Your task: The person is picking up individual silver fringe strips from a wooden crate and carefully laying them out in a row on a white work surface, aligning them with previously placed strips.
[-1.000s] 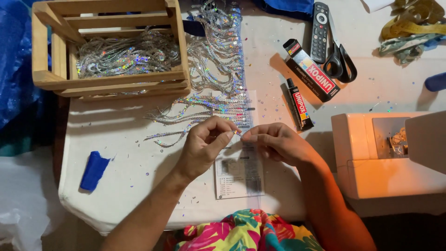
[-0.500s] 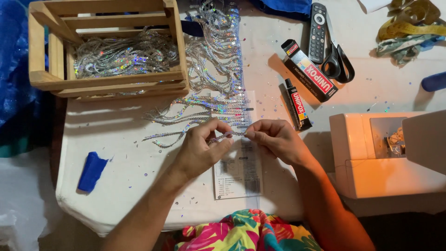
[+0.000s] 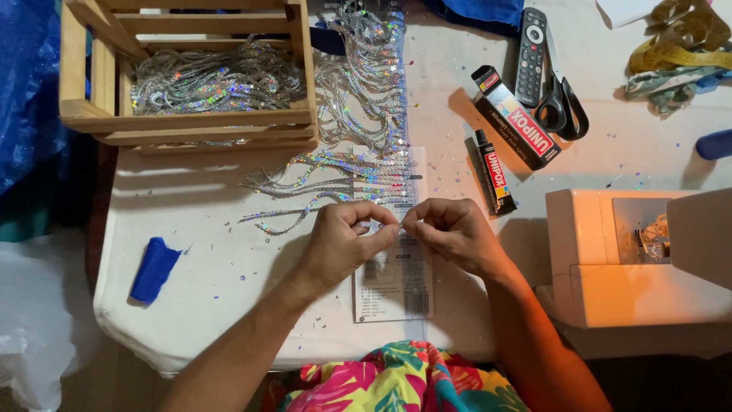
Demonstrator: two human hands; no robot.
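Sequin strands [image 3: 335,179] are laid in rows on the white table [image 3: 213,305], just below the wooden crate [image 3: 191,126]. One strand's end is pinched between the left hand [image 3: 351,236] and right hand [image 3: 450,233], fingertips nearly touching, above a printed paper sheet [image 3: 393,286].

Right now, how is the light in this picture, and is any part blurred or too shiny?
Head view: warm light, with the black glue tube and wooden slatted crate casting shadows toward the lower right; the silver sequin strands glitter with small glare spots; the left hand and right hand look sharp; the left edge is dark.
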